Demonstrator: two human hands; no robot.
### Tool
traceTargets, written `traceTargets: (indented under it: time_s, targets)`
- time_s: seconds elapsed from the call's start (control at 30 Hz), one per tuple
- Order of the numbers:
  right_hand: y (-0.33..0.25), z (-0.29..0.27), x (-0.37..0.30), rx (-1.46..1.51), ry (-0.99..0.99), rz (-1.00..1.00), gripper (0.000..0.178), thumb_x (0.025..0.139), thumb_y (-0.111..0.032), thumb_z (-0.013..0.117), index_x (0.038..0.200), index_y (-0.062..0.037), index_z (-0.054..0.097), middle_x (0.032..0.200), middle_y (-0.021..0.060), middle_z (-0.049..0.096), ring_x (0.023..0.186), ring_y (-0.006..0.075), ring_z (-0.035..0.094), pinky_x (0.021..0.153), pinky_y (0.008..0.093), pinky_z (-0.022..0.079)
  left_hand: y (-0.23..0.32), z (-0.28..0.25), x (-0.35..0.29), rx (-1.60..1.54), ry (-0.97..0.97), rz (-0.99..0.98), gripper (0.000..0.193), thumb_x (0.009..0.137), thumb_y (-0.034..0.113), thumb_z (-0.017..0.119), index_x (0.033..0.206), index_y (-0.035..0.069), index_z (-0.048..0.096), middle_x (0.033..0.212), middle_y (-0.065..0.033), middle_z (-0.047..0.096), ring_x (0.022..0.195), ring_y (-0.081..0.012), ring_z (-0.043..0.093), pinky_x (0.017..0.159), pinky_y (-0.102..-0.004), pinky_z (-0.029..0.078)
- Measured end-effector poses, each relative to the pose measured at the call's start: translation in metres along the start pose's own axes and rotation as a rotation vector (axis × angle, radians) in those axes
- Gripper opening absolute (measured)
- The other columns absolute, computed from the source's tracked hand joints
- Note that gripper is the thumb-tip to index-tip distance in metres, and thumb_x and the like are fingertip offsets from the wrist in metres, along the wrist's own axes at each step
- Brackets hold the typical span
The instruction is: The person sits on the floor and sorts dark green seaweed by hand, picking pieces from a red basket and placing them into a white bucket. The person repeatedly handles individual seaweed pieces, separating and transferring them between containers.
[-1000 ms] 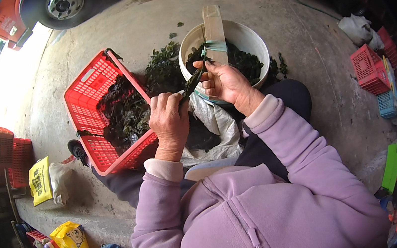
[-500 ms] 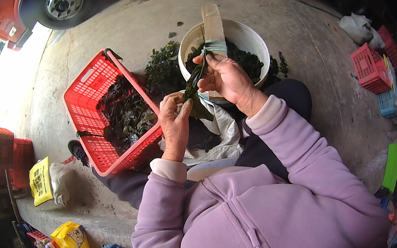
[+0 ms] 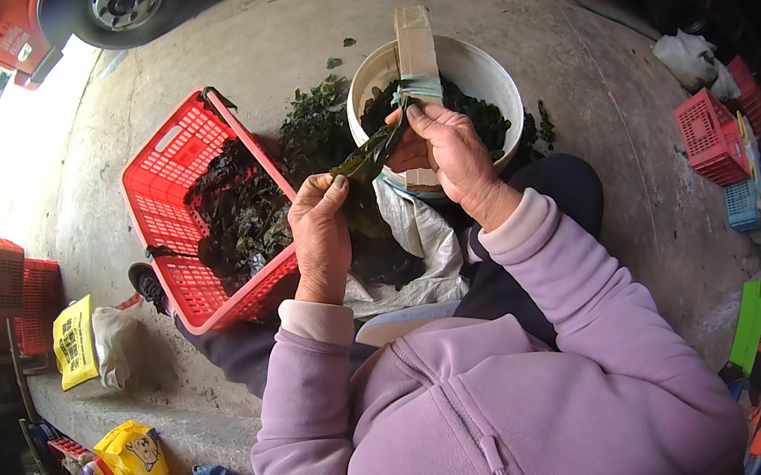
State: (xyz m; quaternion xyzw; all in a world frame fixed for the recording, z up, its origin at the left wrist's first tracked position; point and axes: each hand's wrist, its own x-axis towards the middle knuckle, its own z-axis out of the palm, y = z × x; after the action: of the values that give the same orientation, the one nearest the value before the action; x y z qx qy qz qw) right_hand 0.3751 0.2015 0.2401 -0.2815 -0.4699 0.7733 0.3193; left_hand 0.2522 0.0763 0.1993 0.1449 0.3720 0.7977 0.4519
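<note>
A dark green strip of seaweed (image 3: 359,165) is stretched between my two hands. My left hand (image 3: 322,231) pinches its lower left end between thumb and fingers. Its other end is gripped by my right hand (image 3: 446,147), close to the wooden board (image 3: 416,45) that lies across the white bucket (image 3: 503,87). Pale blue-green cord wraps the board just beyond my right fingers. More dark seaweed (image 3: 485,118) fills part of the bucket. On the left, a red plastic basket (image 3: 153,186) tilts toward me with a heap of wet, dark seaweed (image 3: 248,216) inside.
Loose green seaweed (image 3: 315,116) lies on the concrete between basket and bucket. A whitish sack (image 3: 423,232) spreads over the floor by my legs. Red crates (image 3: 711,134) stand at the right; a yellow bag (image 3: 139,471) sits lower left. A vehicle wheel (image 3: 124,4) is at the far left.
My left hand has shifted left and slightly down, away from my right hand. The seaweed strip between them is now stretched out wider. My right hand has moved slightly right.
</note>
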Motion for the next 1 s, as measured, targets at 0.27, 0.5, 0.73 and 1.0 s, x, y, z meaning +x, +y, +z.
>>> traceTargets:
  time_s: [0.27, 0.5, 0.73, 1.0]
  targets:
    - [-0.003, 0.004, -0.003, -0.036, -0.058, -0.021, 0.03, 0.096, -0.028, 0.044, 0.102, -0.0046, 0.06, 0.074, 0.0086, 0.064, 0.052, 0.016, 0.063, 0.049, 0.0246, 0.052, -0.007, 0.001, 0.005, -0.031, 0.136, -0.027, 0.014, 0.086, 0.0, 0.056, 0.099, 0.004, 0.052, 0.086, -0.0034, 0.059, 0.075, -0.01, 0.057, 0.068, -0.0226, 0.048]
    - [-0.002, 0.006, -0.005, -0.017, -0.084, 0.023, 0.034, 0.096, -0.032, 0.044, 0.104, -0.0022, 0.058, 0.079, 0.0109, 0.065, 0.057, 0.0181, 0.064, 0.054, 0.0262, 0.053, -0.017, 0.004, 0.002, 0.166, 0.133, 0.082, 0.011, 0.085, 0.008, 0.062, 0.094, 0.002, 0.06, 0.086, -0.0021, 0.057, 0.076, -0.0095, 0.053, 0.07, -0.0214, 0.043]
    - [-0.002, 0.004, -0.004, 0.073, -0.108, 0.054, 0.021, 0.089, -0.02, 0.056, 0.096, -0.0004, 0.059, 0.074, 0.0085, 0.064, 0.059, 0.0179, 0.065, 0.056, 0.0249, 0.054, -0.006, 0.005, -0.003, 0.862, 0.036, 0.327, 0.013, 0.078, 0.006, 0.07, 0.089, -0.001, 0.069, 0.085, -0.0024, 0.053, 0.074, -0.0082, 0.052, 0.061, -0.0199, 0.042]
    - [0.003, -0.004, 0.001, -0.215, -0.072, 0.004, 0.015, 0.084, -0.008, 0.061, 0.097, 0.0005, 0.059, 0.084, 0.0084, 0.063, 0.064, 0.0149, 0.063, 0.063, 0.026, 0.054, 0.013, 0.015, -0.001, 1.387, -0.016, 0.902, 0.015, 0.063, 0.003, 0.074, 0.076, 0.002, 0.065, 0.083, -0.0065, 0.058, 0.082, -0.0223, 0.052, 0.072, -0.0321, 0.042]
